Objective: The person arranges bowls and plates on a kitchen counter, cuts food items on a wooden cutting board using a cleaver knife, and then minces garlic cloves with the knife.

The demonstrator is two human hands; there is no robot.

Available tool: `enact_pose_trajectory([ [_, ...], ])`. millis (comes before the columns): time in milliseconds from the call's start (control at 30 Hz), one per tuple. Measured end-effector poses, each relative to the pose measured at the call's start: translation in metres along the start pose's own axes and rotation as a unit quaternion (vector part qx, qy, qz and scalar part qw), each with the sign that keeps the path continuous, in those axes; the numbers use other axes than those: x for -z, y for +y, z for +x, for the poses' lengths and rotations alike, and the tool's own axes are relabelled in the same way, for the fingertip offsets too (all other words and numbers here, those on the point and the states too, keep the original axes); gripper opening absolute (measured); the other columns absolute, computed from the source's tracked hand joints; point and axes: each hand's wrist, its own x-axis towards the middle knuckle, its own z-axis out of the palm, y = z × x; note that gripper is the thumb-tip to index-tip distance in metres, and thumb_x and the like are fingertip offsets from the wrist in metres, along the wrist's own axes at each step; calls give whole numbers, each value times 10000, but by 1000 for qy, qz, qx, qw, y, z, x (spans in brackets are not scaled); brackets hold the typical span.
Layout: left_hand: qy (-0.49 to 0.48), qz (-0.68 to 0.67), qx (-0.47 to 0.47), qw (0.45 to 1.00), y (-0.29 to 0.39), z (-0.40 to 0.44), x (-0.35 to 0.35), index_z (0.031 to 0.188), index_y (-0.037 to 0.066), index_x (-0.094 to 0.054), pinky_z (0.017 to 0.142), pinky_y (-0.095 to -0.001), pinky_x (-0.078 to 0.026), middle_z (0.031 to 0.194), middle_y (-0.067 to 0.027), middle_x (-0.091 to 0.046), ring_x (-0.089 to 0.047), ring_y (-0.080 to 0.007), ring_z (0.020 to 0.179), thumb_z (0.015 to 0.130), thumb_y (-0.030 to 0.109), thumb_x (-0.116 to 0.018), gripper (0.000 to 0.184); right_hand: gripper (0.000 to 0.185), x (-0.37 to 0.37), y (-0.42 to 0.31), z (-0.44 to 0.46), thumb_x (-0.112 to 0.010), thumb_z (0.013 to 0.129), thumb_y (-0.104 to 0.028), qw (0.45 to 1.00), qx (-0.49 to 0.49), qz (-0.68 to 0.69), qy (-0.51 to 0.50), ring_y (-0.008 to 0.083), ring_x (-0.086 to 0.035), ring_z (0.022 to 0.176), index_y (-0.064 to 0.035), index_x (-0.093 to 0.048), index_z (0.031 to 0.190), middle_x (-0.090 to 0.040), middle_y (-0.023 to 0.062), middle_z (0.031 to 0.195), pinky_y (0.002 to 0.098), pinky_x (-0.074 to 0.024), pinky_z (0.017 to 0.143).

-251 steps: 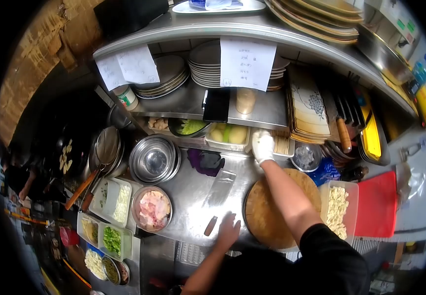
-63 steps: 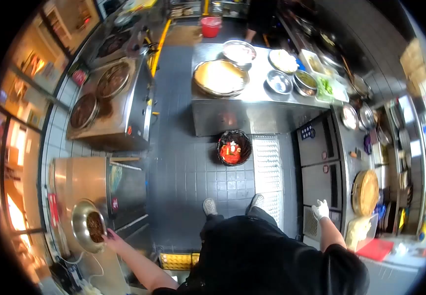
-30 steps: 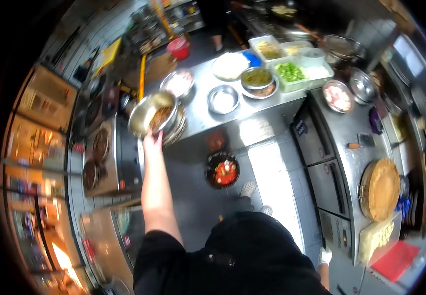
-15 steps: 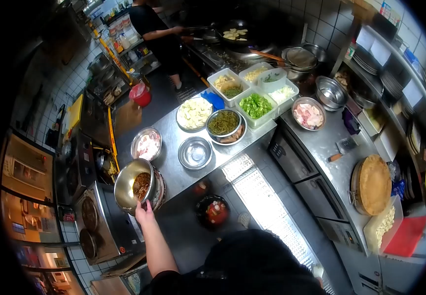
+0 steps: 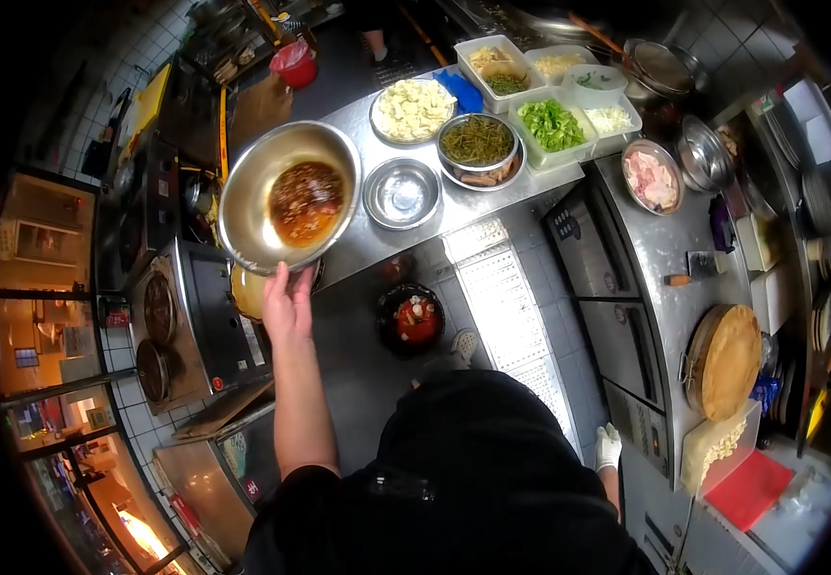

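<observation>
The left hand (image 5: 287,305) grips the rim of the bowl (image 5: 247,182) containing brown liquid (image 5: 308,203) over the counter's (image 5: 358,247) near left corner; the gloved right hand (image 5: 608,448) hangs low, finger opening not discernible.

Big steel bowl (image 5: 251,177) here, wide and round, brushed silver inside, bright glare on lower wall. Left hand (image 5: 288,305) on it, fingers at near rim. Mouth facing up toward head camera, bowl looking tipped a touch. And inside: reddish-brown sauce (image 5: 306,203), glossy, thin, full of chopped bits, darker at far side, amber toward near edge. Sauce pooled off-centre, right of middle, left wall bare. Bowl showing at left end of counter (image 5: 350,253); underside hidden, contact below can't be told.
</observation>
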Motion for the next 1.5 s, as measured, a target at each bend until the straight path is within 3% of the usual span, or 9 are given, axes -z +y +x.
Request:
enact_pose_trajectory([
  [333, -96, 12, 149, 984, -55, -20, -38, 1413, 24, -526, 1019, -445, -555, 1353, -120, -630, -655, -263, 1182, 1067, 109, -571, 359, 481, -21, -198, -52, -651, 1030, -128, 986, 129, 96, -33, 232, -539, 1393, 33, -554, 1473, -597, 152, 1490, 337, -383, 1188],
  [600, -93, 61, 154, 982, -45, -33, -25, 1329, 17, -573, 954, -423, -584, 1245, -106, -685, -693, -232, 1112, 1061, 80, -574, 275, 459, -62, -268, -68, -699, 996, -147, 976, 124, 113, -137, 271, -623, 1302, 31, -613, 1409, -668, 207, 1374, 336, -463, 1114],
  [900, -28, 51, 123, 991, -30, -87, -13, 1334, -1, -570, 962, -459, -583, 1279, -137, -676, -685, -260, 1128, 1052, 76, -581, 293, 659, -179, -494, -21, -604, 1044, -422, 890, 297, 16, -344, 303, -501, 1443, 25, -498, 1516, -541, 231, 1531, 355, -351, 1213],
  [933, -6, 47, 122, 991, -28, -103, -11, 1346, -2, -566, 970, -464, -578, 1290, -141, -672, -680, -264, 1136, 1051, 77, -582, 305, 619, -198, -521, -15, -586, 1050, -435, 885, 341, -22, -318, 298, -578, 1338, -9, -536, 1497, -625, 208, 1431, 375, -402, 1162],
  [1000, 19, 46, 105, 993, -31, -130, 1, 1344, -3, -574, 1019, -484, -537, 1271, -120, -679, -675, -246, 1101, 1047, 75, -591, 308, 586, -231, -569, -16, -515, 1076, -474, 875, 193, 124, -426, 274, -645, 1192, 17, -617, 1378, -713, 141, 1260, 351, -481, 1053],
  [1067, 20, 6, 87, 996, -44, -157, 27, 1277, 4, -601, 1000, -470, -542, 1183, -104, -698, -667, -211, 1016, 1042, 65, -596, 243, 444, -304, -583, 34, -554, 1073, -460, 836, 179, 198, -480, 198, -664, 691, -38, -683, 1123, -717, 92, 929, 338, -556, 649],
  [1133, 77, 5, 77, 994, -49, -192, 28, 1235, 10, -612, 989, -458, -544, 1133, -99, -703, -655, -196, 968, 1040, 57, -597, 201, 439, -302, -628, 5, -625, 1039, -457, 872, 118, 208, -426, 179, -656, 608, -30, -687, 1120, -700, 120, 929, 309, -541, 524],
  [1333, 179, 0, 51, 983, -71, -247, -6, 1217, 3, -612, 1077, -504, -523, 1163, -135, -702, -677, -227, 1060, 1042, 51, -589, 184, 345, -369, -657, 15, -702, 989, -323, 903, 74, 170, -388, 197, -679, 639, 2, -670, 1101, -703, 140, 941, 299, -562, 543],
  [1500, 209, -22, 34, 977, -88, -247, -26, 1254, -17, -602, 1088, -510, -521, 1207, -168, -695, -677, -271, 1134, 1048, 48, -576, 218, 149, -372, -634, 35, -621, 920, -125, 888, 183, 132, -400, 222, -654, 646, 12, -666, 957, -696, 160, 898, 360, -561, 628],
])
